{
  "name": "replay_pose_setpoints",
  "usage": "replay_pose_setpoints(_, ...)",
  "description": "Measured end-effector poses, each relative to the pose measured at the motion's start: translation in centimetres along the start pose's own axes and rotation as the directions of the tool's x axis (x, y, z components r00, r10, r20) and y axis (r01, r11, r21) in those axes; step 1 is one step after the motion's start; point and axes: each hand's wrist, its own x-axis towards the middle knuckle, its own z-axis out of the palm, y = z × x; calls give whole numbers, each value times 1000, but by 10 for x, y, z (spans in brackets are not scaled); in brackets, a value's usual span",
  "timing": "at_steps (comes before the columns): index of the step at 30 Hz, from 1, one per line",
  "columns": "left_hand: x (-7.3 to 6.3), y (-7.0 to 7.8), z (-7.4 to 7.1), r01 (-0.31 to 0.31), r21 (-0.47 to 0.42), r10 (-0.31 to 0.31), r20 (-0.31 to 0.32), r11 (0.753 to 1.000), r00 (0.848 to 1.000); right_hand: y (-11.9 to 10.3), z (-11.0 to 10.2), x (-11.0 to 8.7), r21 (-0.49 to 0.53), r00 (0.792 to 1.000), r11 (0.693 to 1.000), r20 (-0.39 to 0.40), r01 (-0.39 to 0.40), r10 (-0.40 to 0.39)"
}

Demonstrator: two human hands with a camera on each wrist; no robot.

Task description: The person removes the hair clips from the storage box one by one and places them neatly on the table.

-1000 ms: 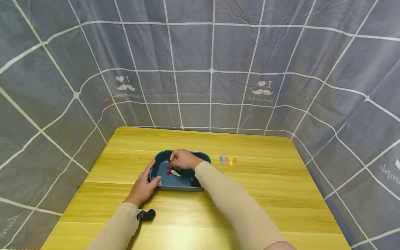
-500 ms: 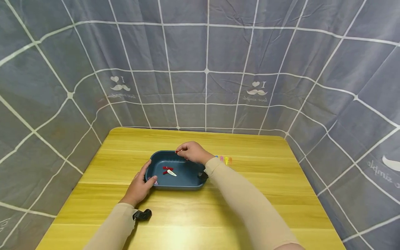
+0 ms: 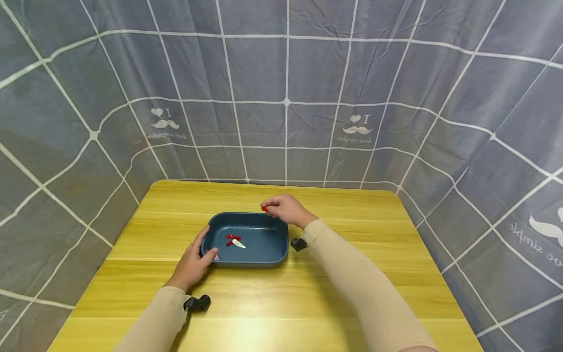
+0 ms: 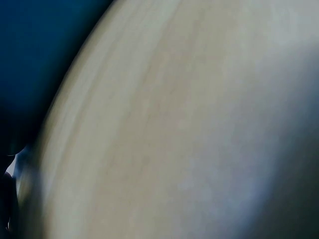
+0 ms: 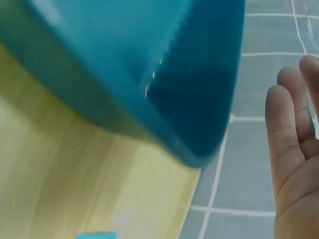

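Observation:
A dark blue tray (image 3: 281,244) lies on the yellow wooden table (image 3: 352,254). My left hand (image 3: 203,253) grips its near-left corner, thumb over the rim. Just past the tray's far-right corner, my right hand (image 3: 267,209) pinches a small red hair clip (image 3: 264,209). Inside the tray lie two red clips (image 3: 231,239) and a white clip (image 3: 239,243); something pink (image 3: 215,257) shows by my left thumb. The right wrist view shows the tray's outer wall (image 5: 149,74) and straight fingers (image 5: 289,149). The left wrist view is a blur of table and tray.
A grey checked cloth (image 3: 286,98) walls in the table at the back and both sides. Black wrist cameras sit at my left forearm (image 3: 198,303) and my right forearm (image 3: 298,243). A small blue thing (image 5: 94,235) lies on the table at the right wrist view's bottom edge.
My right hand has lifted a red clip out of the tray and carried it back and right, past the far rim. My left hand has stayed on the tray's corner.

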Motion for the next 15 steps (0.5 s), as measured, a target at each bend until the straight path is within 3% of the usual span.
replay_pose_setpoints(5,0,-1,0,5,-5,-5,4,1000,1000,6,-11,-7,48,998,998,-41,-37,39)
replay_pose_setpoints(15,1,0,0,-1,-10,1,2,1000,1000,19,-30,-20,90,998,996,-58,-25,31)
